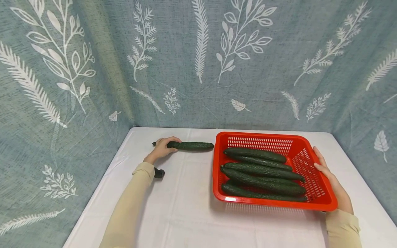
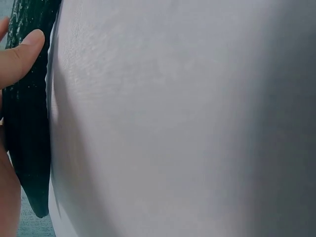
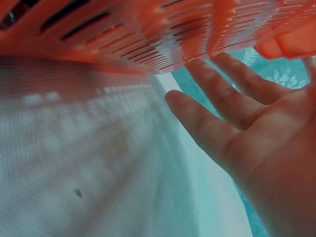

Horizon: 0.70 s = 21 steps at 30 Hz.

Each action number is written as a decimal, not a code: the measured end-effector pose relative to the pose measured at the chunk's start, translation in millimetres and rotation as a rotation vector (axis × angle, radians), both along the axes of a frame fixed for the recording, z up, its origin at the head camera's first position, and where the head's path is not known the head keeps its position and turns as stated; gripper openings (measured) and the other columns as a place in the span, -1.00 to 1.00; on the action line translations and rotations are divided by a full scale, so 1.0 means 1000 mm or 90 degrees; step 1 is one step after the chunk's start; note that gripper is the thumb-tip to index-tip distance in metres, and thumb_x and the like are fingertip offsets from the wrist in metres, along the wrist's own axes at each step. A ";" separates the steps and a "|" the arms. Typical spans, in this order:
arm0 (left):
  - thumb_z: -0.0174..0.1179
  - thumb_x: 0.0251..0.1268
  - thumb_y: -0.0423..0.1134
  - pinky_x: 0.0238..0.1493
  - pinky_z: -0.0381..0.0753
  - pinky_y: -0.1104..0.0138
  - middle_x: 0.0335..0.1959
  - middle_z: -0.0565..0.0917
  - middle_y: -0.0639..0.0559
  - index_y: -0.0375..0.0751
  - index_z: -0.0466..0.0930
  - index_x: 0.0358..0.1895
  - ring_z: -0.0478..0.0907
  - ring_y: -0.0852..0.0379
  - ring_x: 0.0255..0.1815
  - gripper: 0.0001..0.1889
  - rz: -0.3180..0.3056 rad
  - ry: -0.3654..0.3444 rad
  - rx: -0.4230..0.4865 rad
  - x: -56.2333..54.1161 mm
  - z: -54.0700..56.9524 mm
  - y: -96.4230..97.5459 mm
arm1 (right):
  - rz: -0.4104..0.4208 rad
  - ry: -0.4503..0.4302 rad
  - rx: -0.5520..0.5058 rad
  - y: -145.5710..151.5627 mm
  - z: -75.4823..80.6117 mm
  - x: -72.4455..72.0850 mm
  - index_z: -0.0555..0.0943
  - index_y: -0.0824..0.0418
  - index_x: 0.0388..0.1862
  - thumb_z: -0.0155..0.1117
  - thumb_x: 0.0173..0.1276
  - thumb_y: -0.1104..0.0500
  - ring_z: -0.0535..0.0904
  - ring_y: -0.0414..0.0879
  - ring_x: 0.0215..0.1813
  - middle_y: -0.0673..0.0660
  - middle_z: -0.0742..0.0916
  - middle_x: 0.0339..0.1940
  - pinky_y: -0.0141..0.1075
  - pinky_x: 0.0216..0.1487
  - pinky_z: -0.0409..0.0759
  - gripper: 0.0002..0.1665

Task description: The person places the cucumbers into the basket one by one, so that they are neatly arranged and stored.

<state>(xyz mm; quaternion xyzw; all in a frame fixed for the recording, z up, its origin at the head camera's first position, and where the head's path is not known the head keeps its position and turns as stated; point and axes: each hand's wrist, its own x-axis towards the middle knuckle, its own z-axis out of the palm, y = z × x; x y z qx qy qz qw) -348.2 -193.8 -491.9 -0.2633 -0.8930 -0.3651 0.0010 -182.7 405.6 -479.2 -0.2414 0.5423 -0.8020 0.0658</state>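
Note:
A dark green cucumber point(image 1: 193, 146) lies crosswise toward the back left of the white table. My left hand point(image 1: 163, 147) grips it near its left end; in the left wrist view the thumb point(image 2: 32, 47) presses on one side of the cucumber point(image 2: 29, 118). To the right stands a red plastic basket point(image 1: 322, 193) with slotted walls, holding several cucumbers point(image 1: 263, 168) laid side by side. Against the basket's right side is my right hand point(image 1: 336, 186). Seen from the right wrist, its fingers point(image 3: 222, 94) are extended and touch the slotted wall point(image 3: 187, 34).
A white cloth point(image 1: 189, 213) covers the table. Grey-green curtains point(image 1: 180, 69) with white leaf prints hang behind and at both sides. A black strap-like piece point(image 1: 159, 173) shows at the left wrist. A small dark speck point(image 3: 78, 192) lies on the cloth below the basket.

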 end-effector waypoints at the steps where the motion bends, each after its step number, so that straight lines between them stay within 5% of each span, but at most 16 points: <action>1: 0.29 0.11 -0.32 0.29 -0.06 -0.19 0.06 0.59 -0.13 -0.14 0.58 -0.03 0.40 -0.17 0.19 -0.69 -0.003 0.004 0.005 0.001 0.000 0.000 | 0.001 -0.001 -0.004 0.000 0.000 0.000 0.11 -0.30 0.40 -0.60 0.45 0.40 0.43 -0.35 0.16 -0.30 0.37 0.27 -0.46 0.00 0.52 -0.25; 7: 0.27 0.14 -0.33 0.27 0.09 -0.14 0.02 0.60 -0.15 -0.18 0.58 -0.04 0.43 -0.19 0.17 -0.72 -0.019 0.015 0.032 0.008 0.000 0.000 | 0.004 0.003 -0.021 0.000 0.000 -0.001 0.13 -0.28 0.40 -0.60 0.44 0.40 0.44 -0.33 0.16 -0.28 0.38 0.27 -0.46 0.00 0.52 -0.25; 21: 0.16 0.28 -0.21 0.29 -0.11 -0.23 0.15 0.52 -0.10 -0.08 0.54 0.07 0.31 -0.17 0.28 -0.70 -0.007 -0.043 0.037 0.015 0.006 0.003 | 0.015 -0.018 -0.010 0.000 0.000 0.002 0.04 -0.30 0.41 -0.61 0.46 0.37 0.43 -0.32 0.16 -0.28 0.36 0.29 -0.44 0.01 0.52 -0.27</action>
